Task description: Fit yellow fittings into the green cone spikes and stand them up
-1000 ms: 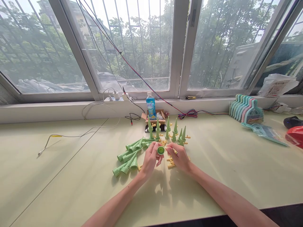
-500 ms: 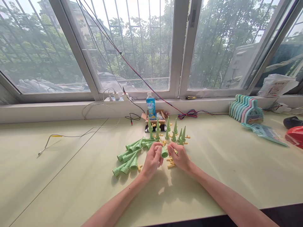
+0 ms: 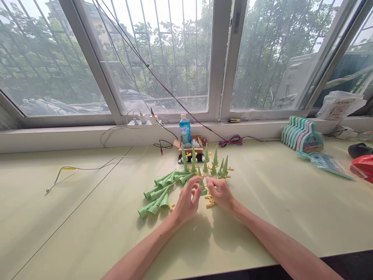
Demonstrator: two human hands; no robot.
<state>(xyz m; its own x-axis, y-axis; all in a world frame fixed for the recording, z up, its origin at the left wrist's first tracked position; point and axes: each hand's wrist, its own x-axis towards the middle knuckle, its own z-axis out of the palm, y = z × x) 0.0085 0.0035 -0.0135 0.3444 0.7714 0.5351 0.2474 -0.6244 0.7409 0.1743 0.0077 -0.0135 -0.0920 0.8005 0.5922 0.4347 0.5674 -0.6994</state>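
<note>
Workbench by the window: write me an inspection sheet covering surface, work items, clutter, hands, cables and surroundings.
Surface: pale green tabletop, a seam crossing its left part.
Work items: lying green cones at left; upright cones with yellow fittings farther back; loose yellow fittings near the right hand.
Clutter: blue bottle by an opened carton; red object far right, partly out of frame.
Hands: left hand, fingers bent, at one green cone; right hand curled close beside it; grips cannot be told.
Cables: white cable at left; red-and-blue bundle at back.
Surroundings: windows, trees outside.
</note>
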